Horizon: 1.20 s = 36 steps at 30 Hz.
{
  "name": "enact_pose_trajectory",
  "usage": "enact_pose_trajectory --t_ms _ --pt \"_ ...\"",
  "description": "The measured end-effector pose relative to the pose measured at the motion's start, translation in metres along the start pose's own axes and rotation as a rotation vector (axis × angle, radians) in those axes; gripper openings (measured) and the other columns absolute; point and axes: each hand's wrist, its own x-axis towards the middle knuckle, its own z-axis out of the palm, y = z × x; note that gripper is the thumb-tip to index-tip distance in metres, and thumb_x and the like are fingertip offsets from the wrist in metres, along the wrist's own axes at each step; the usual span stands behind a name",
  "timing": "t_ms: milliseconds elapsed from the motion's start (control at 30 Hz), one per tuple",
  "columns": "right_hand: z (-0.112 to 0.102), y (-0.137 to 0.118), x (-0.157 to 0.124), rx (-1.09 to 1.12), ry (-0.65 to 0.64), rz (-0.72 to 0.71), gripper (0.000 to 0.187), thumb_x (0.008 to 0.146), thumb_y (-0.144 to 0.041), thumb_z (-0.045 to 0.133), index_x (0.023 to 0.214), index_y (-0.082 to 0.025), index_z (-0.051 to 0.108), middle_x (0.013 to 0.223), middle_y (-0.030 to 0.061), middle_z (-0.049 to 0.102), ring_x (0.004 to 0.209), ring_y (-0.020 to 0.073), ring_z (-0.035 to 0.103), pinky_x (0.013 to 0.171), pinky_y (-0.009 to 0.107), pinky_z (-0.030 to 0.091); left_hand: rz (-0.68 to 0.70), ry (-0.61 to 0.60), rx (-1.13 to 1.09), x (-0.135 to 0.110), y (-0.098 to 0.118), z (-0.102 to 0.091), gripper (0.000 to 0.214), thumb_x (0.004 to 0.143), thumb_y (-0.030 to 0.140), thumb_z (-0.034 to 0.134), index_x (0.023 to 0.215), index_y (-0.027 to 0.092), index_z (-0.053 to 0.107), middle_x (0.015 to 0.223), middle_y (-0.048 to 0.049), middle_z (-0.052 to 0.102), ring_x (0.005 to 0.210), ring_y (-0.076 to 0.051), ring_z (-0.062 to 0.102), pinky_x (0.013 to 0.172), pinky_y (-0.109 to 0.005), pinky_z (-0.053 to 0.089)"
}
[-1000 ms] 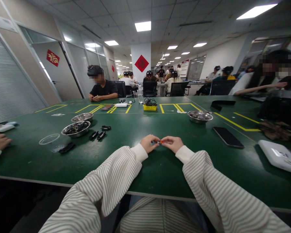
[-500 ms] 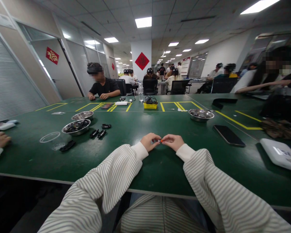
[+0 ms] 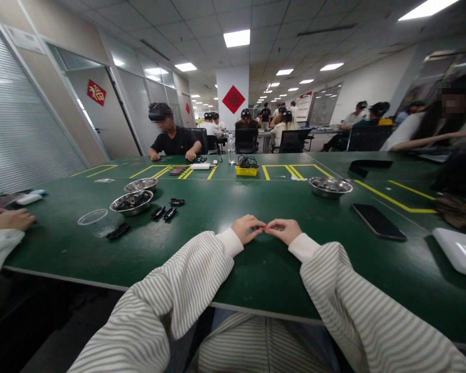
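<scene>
My left hand (image 3: 246, 228) and my right hand (image 3: 285, 230) rest on the green table (image 3: 225, 259), fingertips meeting. Both pinch a small part with an orange-red end (image 3: 263, 227) between them. The part is too small to name. Both forearms wear striped sleeves. To the left, a steel bowl (image 3: 132, 202) holds dark pieces, with several black clips (image 3: 164, 213) lying beside it.
A second steel bowl (image 3: 141, 184) stands behind the first, another bowl (image 3: 330, 186) at the right. A clear plastic lid (image 3: 93, 219), a black phone (image 3: 378, 220), a white device (image 3: 460, 251) and a yellow tray (image 3: 246, 170) lie about. A co-worker's hand (image 3: 11, 220) rests at the left edge; people sit across.
The view has shifted slightly to the left, so everything sits a little further right. My hands stay together, pinching the small part.
</scene>
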Motion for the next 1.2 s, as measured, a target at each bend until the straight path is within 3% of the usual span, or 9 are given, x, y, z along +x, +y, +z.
enact_pose_trajectory --t_ms 133,233,433,533,700,867,1033,1100,1200 --pt "-0.001 0.002 0.000 -0.007 -0.097 0.004 0.022 0.059 -0.031 0.055 0.073 -0.016 0.064 0.069 0.0046 0.065 0.059 0.0147 0.058 0.057 0.024 0.047 0.006 -0.004 0.077 0.001 -0.010 0.001 0.021 0.075 0.027 0.042 0.089 0.021 0.057 0.080 -0.0025 0.054 0.077 -0.011 0.047 0.073 -0.023 0.038" --pt "-0.002 0.003 0.000 -0.040 -0.199 -0.012 0.026 0.062 -0.028 0.052 0.083 -0.018 0.062 0.070 0.0032 0.065 0.059 0.0140 0.058 0.056 0.024 0.047 -0.122 0.023 0.195 0.002 -0.036 -0.007 0.020 0.074 0.025 0.043 0.087 0.022 0.057 0.079 -0.0027 0.053 0.077 -0.012 0.046 0.074 -0.024 0.037" --pt "-0.003 0.003 -0.001 -0.104 -0.211 -0.038 0.021 0.064 -0.029 0.049 0.075 -0.019 0.063 0.066 0.0018 0.065 0.057 0.0133 0.058 0.055 0.023 0.046 -0.689 0.151 0.455 -0.013 -0.114 -0.054 0.020 0.071 0.021 0.044 0.085 0.022 0.059 0.081 -0.0049 0.053 0.079 -0.016 0.046 0.070 -0.026 0.037" --pt "-0.004 0.005 0.000 -0.138 -0.225 -0.025 0.022 0.065 -0.029 0.048 0.077 -0.018 0.063 0.067 0.0022 0.065 0.056 0.0135 0.058 0.053 0.023 0.045 -0.911 0.158 0.489 -0.019 -0.138 -0.067 0.021 0.071 0.022 0.044 0.085 0.023 0.060 0.083 -0.0053 0.054 0.080 -0.017 0.047 0.066 -0.025 0.037" --pt "-0.004 0.006 0.000 -0.159 -0.239 -0.020 0.022 0.065 -0.029 0.047 0.077 -0.018 0.062 0.067 0.0019 0.065 0.055 0.0129 0.057 0.051 0.022 0.044 -0.915 0.073 0.513 -0.019 -0.147 -0.064 0.022 0.071 0.024 0.044 0.087 0.025 0.059 0.088 -0.0052 0.054 0.086 -0.018 0.046 0.067 -0.025 0.037" --pt "-0.005 0.005 0.000 -0.182 -0.254 -0.007 0.022 0.065 -0.030 0.047 0.077 -0.019 0.062 0.067 0.0018 0.065 0.052 0.0121 0.056 0.048 0.022 0.043 -1.017 0.194 0.513 -0.021 -0.150 -0.064 0.032 0.072 0.022 0.044 0.104 0.022 0.049 0.091 -0.0081 0.053 0.086 -0.018 0.047 0.069 -0.025 0.037" --pt "-0.005 0.005 0.000 -0.204 -0.258 -0.020 0.023 0.066 -0.030 0.046 0.078 -0.018 0.062 0.068 0.0019 0.065 0.049 0.0108 0.054 0.047 0.021 0.042 -1.067 0.226 0.509 -0.020 -0.152 -0.064 0.025 0.072 0.021 0.045 0.095 0.018 0.053 0.092 -0.0096 0.050 0.086 -0.018 0.045 0.069 -0.026 0.036" --pt "-0.005 0.005 0.000 -0.212 -0.259 -0.032 0.023 0.067 -0.029 0.046 0.078 -0.018 0.062 0.068 0.0016 0.064 0.047 0.0099 0.053 0.047 0.021 0.041 -1.032 0.231 0.521 -0.019 -0.151 -0.063 0.025 0.071 0.023 0.047 0.094 0.019 0.054 0.096 -0.0089 0.048 0.091 -0.020 0.041 0.071 -0.028 0.035" --pt "-0.005 0.005 -0.001 -0.225 -0.263 -0.042 0.023 0.067 -0.030 0.045 0.078 -0.018 0.062 0.069 0.0016 0.064 0.046 0.0095 0.053 0.046 0.020 0.041 -0.857 0.202 0.582 -0.018 -0.146 -0.061 0.024 0.069 0.024 0.049 0.092 0.023 0.055 0.097 -0.0059 0.047 0.096 -0.021 0.034 0.076 -0.033 0.031"
